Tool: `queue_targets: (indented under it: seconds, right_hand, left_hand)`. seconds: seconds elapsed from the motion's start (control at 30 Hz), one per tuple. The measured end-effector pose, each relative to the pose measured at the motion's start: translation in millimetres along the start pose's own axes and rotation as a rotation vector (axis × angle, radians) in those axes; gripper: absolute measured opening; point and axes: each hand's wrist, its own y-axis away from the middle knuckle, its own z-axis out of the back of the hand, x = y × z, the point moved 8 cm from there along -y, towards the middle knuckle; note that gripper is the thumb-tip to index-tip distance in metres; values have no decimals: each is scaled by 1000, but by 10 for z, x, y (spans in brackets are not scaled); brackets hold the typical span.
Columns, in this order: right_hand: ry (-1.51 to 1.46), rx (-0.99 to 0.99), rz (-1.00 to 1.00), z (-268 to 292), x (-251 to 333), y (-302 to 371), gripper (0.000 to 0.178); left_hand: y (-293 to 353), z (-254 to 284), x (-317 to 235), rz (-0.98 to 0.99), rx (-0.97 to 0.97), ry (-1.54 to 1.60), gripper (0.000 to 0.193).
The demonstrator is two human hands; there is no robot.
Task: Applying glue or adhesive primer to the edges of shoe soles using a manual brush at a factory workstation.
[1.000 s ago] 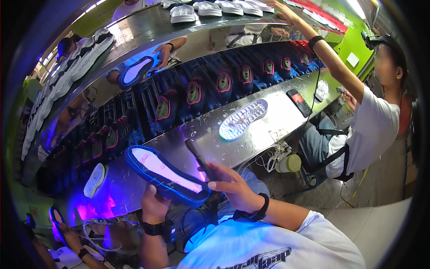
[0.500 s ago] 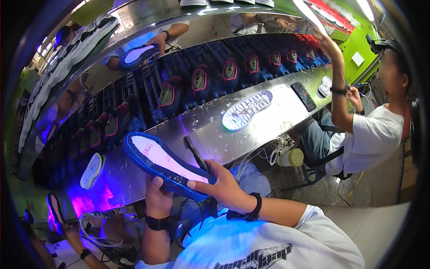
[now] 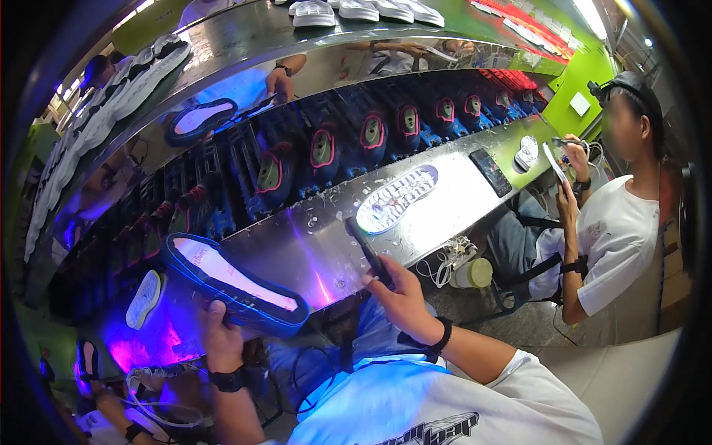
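My left hand (image 3: pixel 222 341) is closed around the near side of a dark shoe upper (image 3: pixel 276 317), which lies bottom up above the bench edge. Its underside shows a long pale pink board ringed by a dark blue edge. My right hand (image 3: pixel 408 304) grips a slim black brush-like tool (image 3: pixel 368 254), angled up and to the left. The tool's tip is apart from the shoe and over the metal bench. Beyond it, a white patterned shoe sole (image 3: pixel 398 199) lies on the bench under bright light.
Dark shoes (image 3: pixel 322 148) with pink trim stand in a long row on the rack behind the metal bench (image 3: pixel 297 233). A black phone (image 3: pixel 490 172) lies at right, and another sole (image 3: pixel 144 299) at left. A co-worker (image 3: pixel 615 222) sits at right; cables (image 3: pixel 452 259) hang near the bench edge.
My right hand has come off the shoe and moved right with the black tool. The shoe has shifted left and down in my left hand. The co-worker has lowered a raised arm.
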Motion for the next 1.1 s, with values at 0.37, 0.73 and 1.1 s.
queue_targets:
  seconds: [0.37,0.73,1.1]
  right_hand:
    - [343,-78,257,129,415,-59,24]
    - [-166,235,-411,-292,-139,-61,20]
    - [258,287,-128,-905,-452,-182,29]
  left_hand:
    - [-28,-844,-636,-755,232,-1034,86]
    - [588,-796,-194,-811,336,-1294,88]
    - [1003,-501,51,-904,254,-1360,60]
